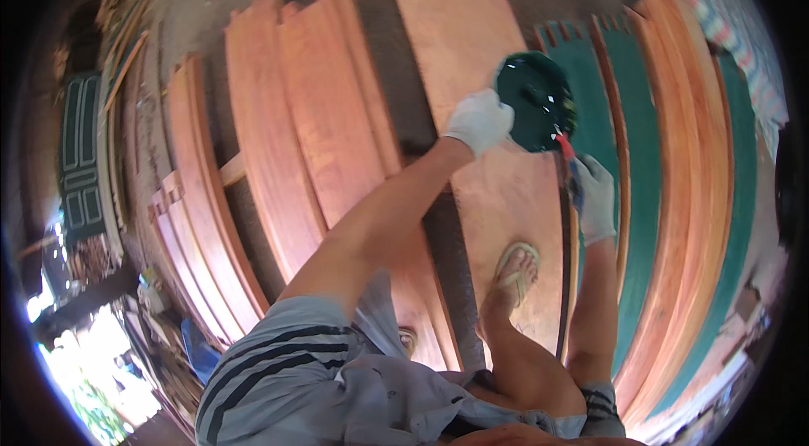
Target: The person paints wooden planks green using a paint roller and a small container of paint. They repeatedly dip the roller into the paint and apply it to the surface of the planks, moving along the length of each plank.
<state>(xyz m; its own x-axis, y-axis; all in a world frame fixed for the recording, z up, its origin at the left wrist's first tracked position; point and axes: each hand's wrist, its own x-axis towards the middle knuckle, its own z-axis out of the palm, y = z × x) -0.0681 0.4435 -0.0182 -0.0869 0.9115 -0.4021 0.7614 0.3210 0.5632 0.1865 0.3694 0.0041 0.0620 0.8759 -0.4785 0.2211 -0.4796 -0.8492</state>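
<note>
My left hand, in a white glove, is closed on the near left rim of a round bowl of dark green paint, held up above a wide bare wooden board. In my right hand, also gloved in white, is a paintbrush with a red and dark handle. Its tip reaches the paint at the bowl's near right edge; the bristles cannot be made out. Just right of the bowl lie boards painted green. One of my sandalled feet stands on the wide bare board.
Several unpainted reddish boards lie side by side on the left, with narrower planks beyond them. More bare planks lie at the right, near a striped sheet. A green panelled door stands at the far left.
</note>
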